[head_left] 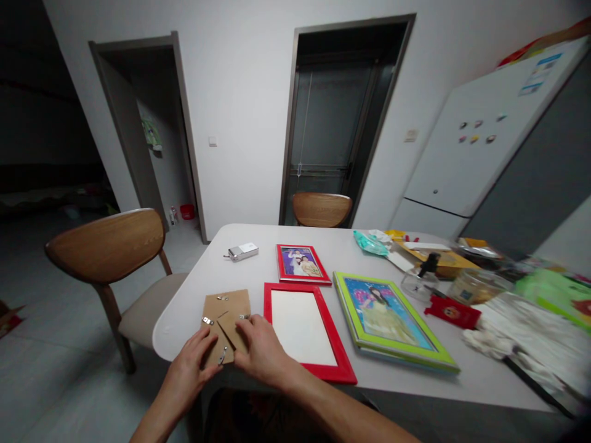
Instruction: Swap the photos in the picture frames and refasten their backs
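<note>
A brown picture-frame backing board [231,301] lies at the table's front left, with metal clips near its edges and a slanted dark slit across it. My left hand [189,363] grips its left and lower side, fingers curled at the edge. On the opposite side, my right hand [261,347] holds the board near the right-hand clip, thumb low and fingers bent. Just right of it lies an empty red frame [339,360] with the white tabletop showing through. Behind that is a smaller red-framed photo [300,263]. A green-framed portrait [383,314] lies farther right.
A silver-white device [243,251] sits at the back left of the white table [180,326]. The right side is crowded with a teal packet [370,243], a clear container [475,286], a red packet [452,312] and white cloth. Wooden chairs [111,246] stand left and behind.
</note>
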`<state>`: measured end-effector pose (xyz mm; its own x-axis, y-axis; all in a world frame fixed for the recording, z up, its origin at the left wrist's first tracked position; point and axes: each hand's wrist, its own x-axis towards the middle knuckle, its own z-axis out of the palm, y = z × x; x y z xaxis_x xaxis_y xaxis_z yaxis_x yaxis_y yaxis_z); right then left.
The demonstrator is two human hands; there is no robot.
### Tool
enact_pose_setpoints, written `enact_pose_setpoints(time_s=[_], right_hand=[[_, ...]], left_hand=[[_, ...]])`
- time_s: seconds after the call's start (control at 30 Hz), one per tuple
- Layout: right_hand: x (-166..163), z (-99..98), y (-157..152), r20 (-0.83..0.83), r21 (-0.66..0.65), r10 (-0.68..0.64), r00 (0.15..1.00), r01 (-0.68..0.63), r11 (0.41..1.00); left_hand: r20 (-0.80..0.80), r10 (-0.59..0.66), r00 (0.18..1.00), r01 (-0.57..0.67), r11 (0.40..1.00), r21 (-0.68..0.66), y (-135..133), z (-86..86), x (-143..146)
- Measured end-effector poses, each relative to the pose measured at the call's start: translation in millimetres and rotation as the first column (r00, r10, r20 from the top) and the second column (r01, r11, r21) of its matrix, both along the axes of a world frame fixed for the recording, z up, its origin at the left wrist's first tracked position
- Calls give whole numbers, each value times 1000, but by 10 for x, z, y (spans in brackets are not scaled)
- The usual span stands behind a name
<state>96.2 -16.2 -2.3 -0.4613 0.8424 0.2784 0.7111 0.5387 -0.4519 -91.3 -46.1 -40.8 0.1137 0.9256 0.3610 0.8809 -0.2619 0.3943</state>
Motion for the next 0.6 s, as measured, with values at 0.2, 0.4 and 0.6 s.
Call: enact_pose_setpoints(time_s=[0.2,0.4,0.6], right_hand=[[615,215,-106,-173,8,-12,985,14,1000],[1271,183,-203,-148,-55,-147,978,141,989],[1422,20,-147,-81,-18,-203,976,202,979]], left_hand=[[86,-157,984,144,979,141,-6,228,537],[60,-288,956,289,957,-4,47,380,1205],[44,-307,951,310,945,-104,143,315,1394]])
